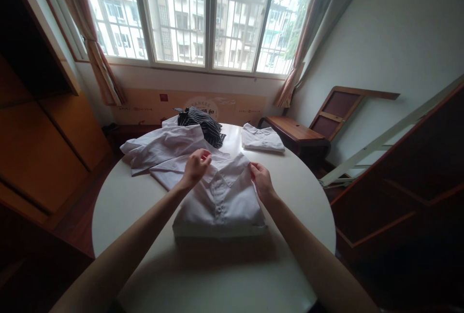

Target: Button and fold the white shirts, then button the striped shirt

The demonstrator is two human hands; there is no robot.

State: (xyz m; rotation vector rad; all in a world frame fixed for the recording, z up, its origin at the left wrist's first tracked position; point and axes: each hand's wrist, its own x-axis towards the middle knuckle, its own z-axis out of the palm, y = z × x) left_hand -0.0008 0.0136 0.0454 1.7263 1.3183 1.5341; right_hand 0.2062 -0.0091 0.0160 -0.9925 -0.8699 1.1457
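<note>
Head cam view here, and the star of the show is a white shirt (232, 206) sitting folded around the middle of a round white worktop (123, 226), buttoned front facing up. It's a chunky, roughly rectangular bundle: the near edge is rounded and fairly thick, the collar is at the far end with its points spread into a V, and the placket runs down the middle with a button you can make out near the front. The fabric looks plain, a bit greyish in the window light, mostly smooth on the near half with some soft creases up around the collar. The left hand (197, 165) is at the left side of the collar, fingers curled in, but honestly I can't tell if they've got any cloth between them. The right hand (263, 181) is on the other side, thumb and fingers pinching the right edge by the collar. Just past the left hand there's a loose heap of white clothing (166, 144), all rumpled, with a black-and-white striped cloth (203, 124) bunched up beside it at the back. Over on the far right of the worktop lies another folded garment (263, 139), also white, flatter and neat, well apart from the heap.
</note>
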